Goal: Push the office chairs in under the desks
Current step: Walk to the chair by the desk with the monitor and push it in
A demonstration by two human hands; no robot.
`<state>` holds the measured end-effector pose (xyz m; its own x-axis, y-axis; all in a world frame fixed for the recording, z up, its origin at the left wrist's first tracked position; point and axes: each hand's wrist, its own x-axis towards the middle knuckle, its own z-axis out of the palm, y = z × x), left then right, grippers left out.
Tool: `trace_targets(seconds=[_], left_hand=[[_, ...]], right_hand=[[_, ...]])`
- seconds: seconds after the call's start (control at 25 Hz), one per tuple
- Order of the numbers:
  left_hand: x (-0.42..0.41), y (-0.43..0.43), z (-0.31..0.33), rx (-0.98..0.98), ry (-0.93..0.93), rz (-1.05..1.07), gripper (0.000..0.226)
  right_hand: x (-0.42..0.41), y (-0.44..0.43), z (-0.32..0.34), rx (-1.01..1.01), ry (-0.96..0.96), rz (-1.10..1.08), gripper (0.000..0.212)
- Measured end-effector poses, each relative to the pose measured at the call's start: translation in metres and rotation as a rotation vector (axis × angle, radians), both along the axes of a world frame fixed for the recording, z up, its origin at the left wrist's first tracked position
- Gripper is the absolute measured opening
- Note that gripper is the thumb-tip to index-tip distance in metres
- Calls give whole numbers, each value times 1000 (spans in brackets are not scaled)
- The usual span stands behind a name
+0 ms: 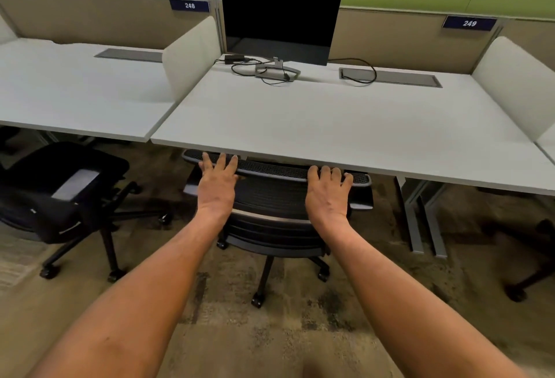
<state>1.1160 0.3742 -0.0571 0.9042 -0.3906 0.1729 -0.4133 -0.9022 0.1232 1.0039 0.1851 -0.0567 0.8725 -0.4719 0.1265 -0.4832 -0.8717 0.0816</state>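
A black mesh office chair (271, 197) stands directly in front of me, the top of its backrest at the front edge of the white desk (315, 119) labelled 249. My left hand (217, 180) rests flat on the left part of the backrest's top rail, fingers spread. My right hand (327, 188) has its fingers curled over the rail's right part. The chair's seat is hidden below the desk; its wheeled base shows on the carpet. A second black office chair (60, 194) stands at the left, turned at an angle, out from under the neighbouring desk (75, 92) labelled 248.
A dark monitor (280, 18) with loose cables stands at the back of the desk. White divider panels (192, 53) separate the desks. Grey metal desk legs (423, 221) stand right of the chair. Part of another chair's base (531, 275) shows at the far right. Carpet covers the floor.
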Motion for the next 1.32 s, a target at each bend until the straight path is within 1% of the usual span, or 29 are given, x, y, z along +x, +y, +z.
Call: trace_targets(seconds=[0.32,0.48,0.64,0.76,1.04,1.2,1.32], left_hand=[[6,-22,1,71,-18,-25,49],[4,-34,1,43,2,-28,48],[3,-51,2,89,13,-36,48],[-2,-65,4,56,21,-19,48],[0,-100,8,160,15,-23,51],[-2,-116,8,180,-4,-11,51],[4,-128,11,161,22,-31,50]], right_hand=[[3,-23,-6,-4,-17,7,54],[0,-34,-7,6,-26,-8,54],[-2,-49,-7,-2,-30,-32,54],[-3,-65,-5,-39,-29,-21,54],[0,-99,0,-67,-24,-26,50],[2,-118,1,-91,-44,-8,44],[5,-129,3,-93,-53,-16,43]])
